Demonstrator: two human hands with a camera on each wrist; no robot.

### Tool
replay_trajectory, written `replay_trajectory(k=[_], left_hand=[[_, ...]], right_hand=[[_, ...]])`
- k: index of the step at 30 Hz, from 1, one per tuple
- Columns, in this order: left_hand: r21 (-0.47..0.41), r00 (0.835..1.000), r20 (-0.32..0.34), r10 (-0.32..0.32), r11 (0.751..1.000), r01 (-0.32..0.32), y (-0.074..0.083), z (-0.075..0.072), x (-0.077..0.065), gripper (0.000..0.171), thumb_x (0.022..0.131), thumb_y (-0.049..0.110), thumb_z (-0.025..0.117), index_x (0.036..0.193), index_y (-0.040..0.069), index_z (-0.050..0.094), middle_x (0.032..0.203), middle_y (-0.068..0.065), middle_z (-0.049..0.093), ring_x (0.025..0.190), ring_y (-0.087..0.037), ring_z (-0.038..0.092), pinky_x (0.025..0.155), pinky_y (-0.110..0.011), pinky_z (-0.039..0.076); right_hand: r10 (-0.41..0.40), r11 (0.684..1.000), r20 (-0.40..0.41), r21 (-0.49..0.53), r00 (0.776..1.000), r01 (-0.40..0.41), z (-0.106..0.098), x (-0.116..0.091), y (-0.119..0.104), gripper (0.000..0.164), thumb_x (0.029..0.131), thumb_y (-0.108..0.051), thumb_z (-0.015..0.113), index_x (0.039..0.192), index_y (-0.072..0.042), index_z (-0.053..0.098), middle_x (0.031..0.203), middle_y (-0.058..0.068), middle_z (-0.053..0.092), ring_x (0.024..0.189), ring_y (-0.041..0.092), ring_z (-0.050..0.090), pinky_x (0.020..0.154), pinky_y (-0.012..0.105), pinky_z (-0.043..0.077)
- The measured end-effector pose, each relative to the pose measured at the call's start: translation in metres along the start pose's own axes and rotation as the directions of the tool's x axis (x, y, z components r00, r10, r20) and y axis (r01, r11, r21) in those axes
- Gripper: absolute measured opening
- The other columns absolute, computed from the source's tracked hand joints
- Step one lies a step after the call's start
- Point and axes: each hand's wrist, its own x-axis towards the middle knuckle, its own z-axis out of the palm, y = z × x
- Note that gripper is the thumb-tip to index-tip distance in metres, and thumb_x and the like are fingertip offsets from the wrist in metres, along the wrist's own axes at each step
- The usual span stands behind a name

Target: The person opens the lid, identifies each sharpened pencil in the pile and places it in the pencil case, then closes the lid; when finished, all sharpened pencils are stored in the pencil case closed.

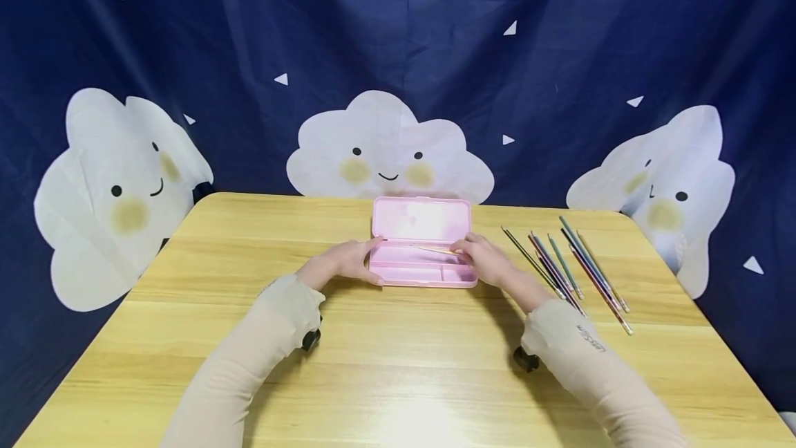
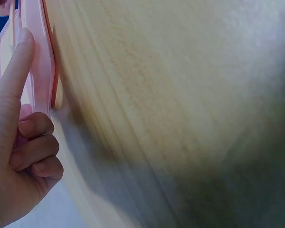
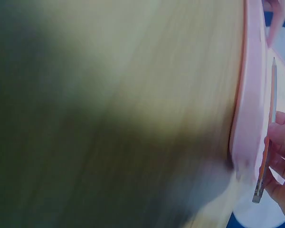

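Observation:
An open pink pencil case (image 1: 404, 274) lies near the far edge of the table, its lid tipped back and its tray divided into compartments. At its left end my left hand (image 1: 348, 259) grips the case, thumb along the front corner and other fingers toward the back. My right hand (image 1: 488, 261) pinches a pencil (image 3: 274, 90) over the right part of the tray. The pencil lies nearly lengthwise along the case, its tip pointing left. Its metal-banded end (image 3: 258, 194) sticks out past the fingers in the right wrist view.
Several pencils (image 1: 581, 254) in various colours lie loosely together on the table right of the case, close to my right forearm. The wooden table (image 1: 373, 372) ends just behind the case. A dark blue curtain (image 1: 547, 88) with white clouds hangs behind it.

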Motion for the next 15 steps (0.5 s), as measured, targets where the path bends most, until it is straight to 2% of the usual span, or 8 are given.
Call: replay_trajectory(k=[8, 12, 15], left_hand=[[-0.004, 1.0, 0.003, 0.002, 1.0, -0.002, -0.001, -0.001, 0.0, 0.104, 0.07, 0.055, 0.07, 0.146, 0.008, 0.018, 0.132, -0.024, 0.046, 0.116, -0.031, 0.049, 0.095, -0.041, 0.039], [-0.01, 1.0, 0.005, -0.002, 1.0, 0.003, -0.001, -0.001, 0.0, 0.103, 0.07, 0.054, 0.07, 0.146, 0.008, 0.018, 0.133, -0.023, 0.045, 0.118, -0.031, 0.047, 0.097, -0.04, 0.039], [-0.014, 1.0, 0.005, -0.005, 1.0, 0.005, -0.001, -0.001, 0.0, 0.103, 0.07, 0.054, 0.071, 0.146, 0.009, 0.018, 0.133, -0.023, 0.045, 0.118, -0.031, 0.047, 0.096, -0.04, 0.039]], right_hand=[[-0.053, 0.999, 0.075, 0.0, 0.996, 0.053, 0.017, 0.026, -0.022, 0.02, 0.083, 0.003, 0.059, 0.099, -0.008, 0.067, 0.079, 0.005, 0.053, 0.075, 0.021, 0.052, 0.07, 0.034, 0.046], [-0.039, 0.999, 0.104, 0.019, 0.994, 0.037, 0.024, 0.031, -0.024, 0.022, 0.084, 0.002, 0.058, 0.1, -0.01, 0.068, 0.08, 0.004, 0.054, 0.076, 0.02, 0.052, 0.069, 0.032, 0.046], [-0.033, 0.997, 0.121, 0.074, 0.992, 0.024, 0.028, 0.032, -0.023, 0.028, 0.082, 0.007, 0.055, 0.098, -0.01, 0.07, 0.082, 0.004, 0.058, 0.078, 0.02, 0.053, 0.07, 0.031, 0.046]])
